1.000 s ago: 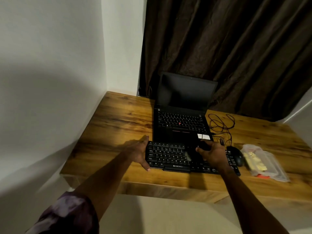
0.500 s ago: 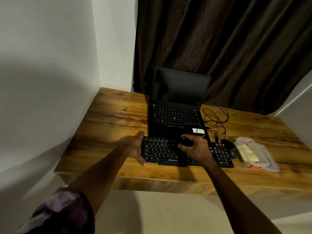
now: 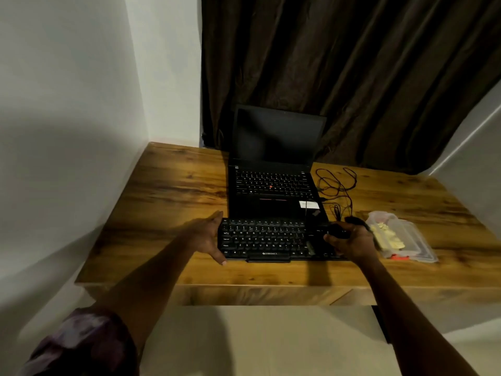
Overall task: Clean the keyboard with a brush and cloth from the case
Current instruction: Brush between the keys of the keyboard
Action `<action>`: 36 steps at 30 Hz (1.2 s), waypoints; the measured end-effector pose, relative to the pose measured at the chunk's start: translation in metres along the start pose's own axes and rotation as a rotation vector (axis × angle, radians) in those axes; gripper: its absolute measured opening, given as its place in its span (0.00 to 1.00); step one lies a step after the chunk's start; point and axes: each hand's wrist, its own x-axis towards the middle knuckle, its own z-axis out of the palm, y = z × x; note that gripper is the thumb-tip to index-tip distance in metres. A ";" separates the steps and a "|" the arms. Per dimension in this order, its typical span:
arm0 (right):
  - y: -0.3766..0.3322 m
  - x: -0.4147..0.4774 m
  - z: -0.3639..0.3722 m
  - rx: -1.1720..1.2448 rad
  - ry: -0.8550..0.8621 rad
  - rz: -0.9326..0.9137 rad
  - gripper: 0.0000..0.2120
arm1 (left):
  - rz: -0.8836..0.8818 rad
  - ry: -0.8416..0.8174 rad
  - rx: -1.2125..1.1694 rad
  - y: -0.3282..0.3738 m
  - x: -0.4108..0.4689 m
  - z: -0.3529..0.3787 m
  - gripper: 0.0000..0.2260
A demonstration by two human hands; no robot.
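Fingers of right hand (image 3: 352, 241) curled round a dark brush (image 3: 337, 231), held low over the number-pad end of the keyboard (image 3: 265, 238) at 3 o'clock, presumably to sweep between those keys; the bristle end is hard to make out. Fingers of left hand (image 3: 206, 236) straight and apart, thumb toward the front edge, set against the keyboard's 9 o'clock end, likely bracing it against sliding on the bench (image 3: 168, 202). Open laptop (image 3: 271, 185) just behind at 12 o'clock; clear case (image 3: 406, 240) with a yellow cloth (image 3: 385, 236) inside lies farther out at 3 o'clock, handy for wiping.
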 end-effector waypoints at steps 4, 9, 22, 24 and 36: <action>0.009 -0.006 -0.010 -0.001 0.036 -0.033 0.20 | -0.020 -0.048 -0.079 0.001 0.007 0.002 0.70; 0.026 -0.006 -0.023 -0.016 0.049 -0.039 0.19 | -0.085 0.027 0.143 0.029 0.019 0.025 0.70; 0.052 0.006 -0.032 -0.084 0.032 -0.110 0.24 | 0.080 0.085 0.314 0.160 0.070 0.078 0.67; 0.042 0.005 -0.024 -0.063 -0.018 -0.133 0.23 | 0.056 0.077 0.306 0.163 0.073 0.079 0.66; 0.065 0.014 -0.048 -0.055 0.039 -0.048 0.24 | 0.038 0.085 0.366 0.173 0.084 0.067 0.65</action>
